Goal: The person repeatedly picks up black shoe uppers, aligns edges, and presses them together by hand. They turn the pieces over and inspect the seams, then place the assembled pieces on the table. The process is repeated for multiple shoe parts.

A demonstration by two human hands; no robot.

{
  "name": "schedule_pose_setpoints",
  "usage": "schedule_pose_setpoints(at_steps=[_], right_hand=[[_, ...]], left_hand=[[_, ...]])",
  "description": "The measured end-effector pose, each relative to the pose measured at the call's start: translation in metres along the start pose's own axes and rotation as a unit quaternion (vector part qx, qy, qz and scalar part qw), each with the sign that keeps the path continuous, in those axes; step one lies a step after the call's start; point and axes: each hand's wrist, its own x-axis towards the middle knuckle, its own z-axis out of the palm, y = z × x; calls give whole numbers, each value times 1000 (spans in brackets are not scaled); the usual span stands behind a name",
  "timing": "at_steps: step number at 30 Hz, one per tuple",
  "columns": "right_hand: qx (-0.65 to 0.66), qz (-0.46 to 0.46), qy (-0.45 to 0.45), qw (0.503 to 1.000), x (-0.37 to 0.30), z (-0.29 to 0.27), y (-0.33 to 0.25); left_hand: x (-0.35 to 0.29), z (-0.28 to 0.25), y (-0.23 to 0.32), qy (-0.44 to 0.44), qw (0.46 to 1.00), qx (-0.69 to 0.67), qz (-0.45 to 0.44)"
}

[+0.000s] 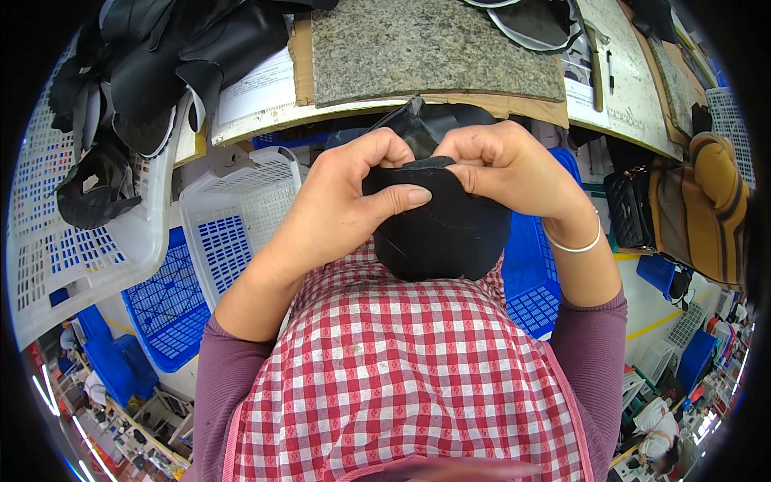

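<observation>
**Left hand [361,181] and right hand [510,161] pinch a black piece [446,233]**

Well out to the left of the left hand, I see a white basket [144,249] with black scraps [148,88] heaped over it; nearer that hand stands another pale basket [241,183]. The left hand is nearly closed, thumb flat on the near face of the black piece, fingers curled behind its top edge. The piece hangs between both hands, in front of the checked apron [409,361]. Beyond them I have a stone slab [438,48] on the table [638,112]. The right hand is also nearly closed, pinching the same edge, a bracelet [577,250] at its wrist. Ahead and right of it lies a hammer [597,80]; farther right, a black bag [628,209].
</observation>
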Motion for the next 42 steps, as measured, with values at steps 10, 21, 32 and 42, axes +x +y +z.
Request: schedule_pose_setpoints(at_steps=[10, 21, 32, 42], right_hand=[[-45, -21, 43, 998, -2, 6, -4], [214, 40, 28, 976, -18, 11, 26], [-99, 43, 23, 994, -12, -3, 10], [44, 140, 106, 983, -9, 15, 31]], left_hand=[[3, 0, 0, -33, 998, -52, -19], [-1, 3, -9, 0, 992, -115, -45], [-7, 9, -2, 36, 995, 89, 18], [-4, 9, -2, -42, 995, 65, 55]])
